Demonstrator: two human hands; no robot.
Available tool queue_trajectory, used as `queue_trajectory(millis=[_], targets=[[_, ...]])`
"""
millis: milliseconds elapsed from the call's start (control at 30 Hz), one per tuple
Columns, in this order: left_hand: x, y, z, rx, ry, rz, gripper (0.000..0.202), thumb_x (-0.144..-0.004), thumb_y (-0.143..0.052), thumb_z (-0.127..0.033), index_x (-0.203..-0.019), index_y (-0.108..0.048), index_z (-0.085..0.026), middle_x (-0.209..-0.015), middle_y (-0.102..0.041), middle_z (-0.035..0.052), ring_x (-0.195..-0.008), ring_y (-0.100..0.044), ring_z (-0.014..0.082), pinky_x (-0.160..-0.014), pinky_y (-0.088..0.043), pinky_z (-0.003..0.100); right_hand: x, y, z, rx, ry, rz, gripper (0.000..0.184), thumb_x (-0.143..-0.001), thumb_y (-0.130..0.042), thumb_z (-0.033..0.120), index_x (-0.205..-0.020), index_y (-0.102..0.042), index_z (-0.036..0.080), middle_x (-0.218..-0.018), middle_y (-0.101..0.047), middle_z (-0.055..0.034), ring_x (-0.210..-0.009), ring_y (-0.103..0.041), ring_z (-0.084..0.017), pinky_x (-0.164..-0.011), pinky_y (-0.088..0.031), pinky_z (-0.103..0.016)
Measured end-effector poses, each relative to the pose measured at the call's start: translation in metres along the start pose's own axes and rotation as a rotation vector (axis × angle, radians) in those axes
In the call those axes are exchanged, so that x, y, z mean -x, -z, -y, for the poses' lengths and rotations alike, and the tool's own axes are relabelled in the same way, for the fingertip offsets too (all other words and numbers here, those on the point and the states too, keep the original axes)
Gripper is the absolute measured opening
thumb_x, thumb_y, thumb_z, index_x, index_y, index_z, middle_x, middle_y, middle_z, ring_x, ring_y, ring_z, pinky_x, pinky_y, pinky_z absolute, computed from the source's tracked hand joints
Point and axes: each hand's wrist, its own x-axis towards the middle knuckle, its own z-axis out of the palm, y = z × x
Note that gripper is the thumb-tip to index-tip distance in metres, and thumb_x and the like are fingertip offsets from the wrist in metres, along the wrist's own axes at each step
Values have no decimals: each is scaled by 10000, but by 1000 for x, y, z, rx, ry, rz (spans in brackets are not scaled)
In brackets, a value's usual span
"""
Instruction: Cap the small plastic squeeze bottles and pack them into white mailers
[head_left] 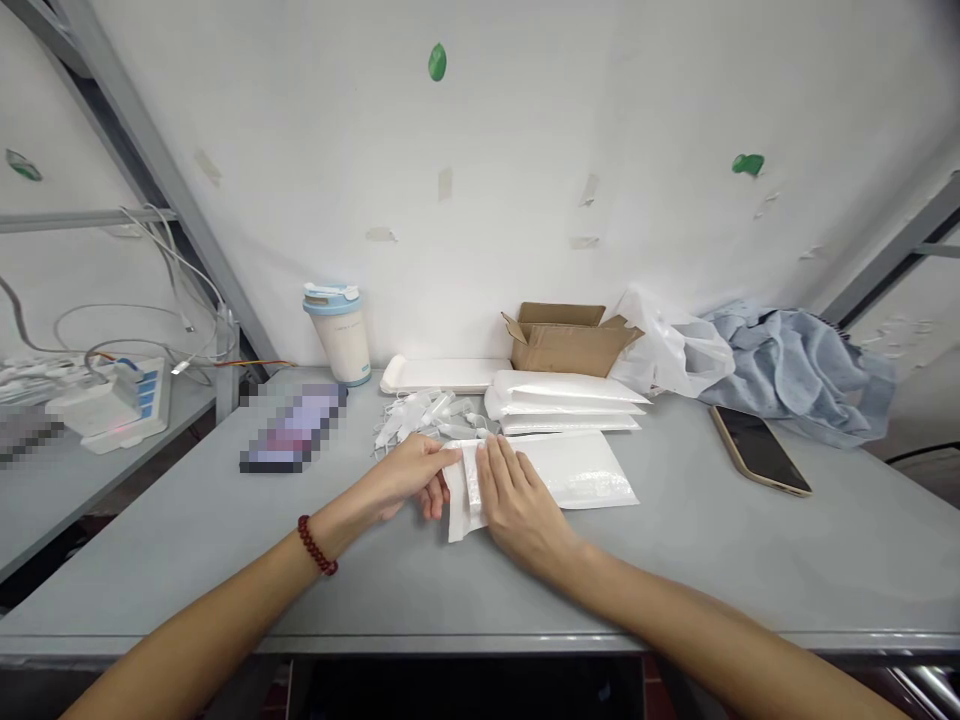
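A white padded mailer (592,472) lies on the grey table in front of me, its flap end toward the left. My left hand (416,475), with a dark red bead bracelet at the wrist, pinches the flap edge between thumb and fingers. Flat across the mailer near the fold rests my right hand (521,500), fingers stretched out together and pressing on it. Just behind are a loose pile of small white and clear pieces (420,412), too small to name, and a stack of similar white mailers (566,395).
Along the wall stand a blue-lidded cup (341,335), a long white tray (454,374), an open cardboard box (570,345), a plastic bag (667,350) and grey-blue cloth (795,365). A phone (759,450) lies right, a blurred-out device (296,430) left. Cables and a power strip (135,410) sit far left.
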Motion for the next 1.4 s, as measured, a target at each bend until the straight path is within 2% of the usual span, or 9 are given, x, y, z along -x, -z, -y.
queue_trajectory(millis=[300, 467, 600, 800, 933, 1033, 1133, 1300, 1400], targets=[[-2, 2, 1, -4, -99, -69, 378, -793, -496, -495, -642, -495, -148, -521, -596, 9, -401, -578, 134, -383, -399, 209, 2, -2, 0, -88, 11, 108, 389, -840, -394, 90, -1197, -535, 24, -1232, -540, -272, -1164, -499, -342, -876, -425, -482], [-2, -10, 6, -305, -366, -137, 318, -838, -464, -385, -659, -565, -143, -624, -598, 21, -551, -570, 129, -535, -458, 241, 2, 1, 0, -104, 54, 82, 349, -810, -461, 142, -1091, -617, 6, -1104, -617, -260, -1058, -563, -331, -859, -437, -455], [4, -16, 8, -526, -649, -197, 248, -865, -440, -279, -844, -662, -173, -868, -644, 60, -810, -581, 175, -706, -466, 262, 1, 6, -10, -84, 40, 88, 214, -767, -492, 108, -811, -699, 80, -987, -658, -232, -895, -617, -287, -726, -467, -379], [6, -23, 12, -675, -880, -181, 366, -798, -463, -113, -1139, -564, -198, -1181, -561, 92, -1121, -490, 224, -972, -384, 364, -2, 21, -35, -90, -5, -34, 212, -795, -499, 74, -616, -589, 144, -617, -627, -78, -536, -543, -157, -521, -336, -277], [2, -44, 12, -602, -732, -166, 134, -824, -519, -245, -926, -567, -174, -936, -653, 89, -888, -610, 228, -784, -474, 336, -6, 32, -46, -61, 14, -106, 311, -896, -446, 177, -594, -520, 168, -496, -533, -9, -451, -479, -135, -510, -273, -280], [-7, -66, 9, -337, -437, -44, 195, -856, -471, -349, -847, -517, -160, -627, -620, 29, -562, -631, 190, -501, -462, 268, -8, 33, -60, -97, -14, 44, 295, -896, -471, 237, -615, -524, 165, -511, -556, -17, -481, -513, -151, -522, -290, -278], [-17, -85, 4, -47, -182, 118, 210, -856, -475, -362, -802, -477, -160, -433, -536, -25, -434, -613, 187, -372, -401, 214, -8, 28, -78, -181, -149, 275, 213, -846, -572, 313, -718, -568, 143, -599, -623, -43, -558, -569, -183, -509, -313, -267], [-30, -97, -2, 34, 10, 104, 207, -897, -399, -276, -716, -398, -174, -423, -565, 4, -396, -592, 165, -348, -413, 214, -7, 29, -99, -292, -252, 381, 150, -784, -653, 224, -888, -586, 140, -862, -659, -85, -847, -596, -228, -685, -428, -306], [-34, -92, -9, -100, 49, 120, 259, -912, -344, -286, -694, -411, -162, -478, -590, 24, -364, -560, 141, -341, -414, 222, -4, 35, -106, -329, -304, 396, 172, -747, -681, 219, -866, -578, 150, -904, -640, -84, -888, -575, -236, -703, -432, -317]])
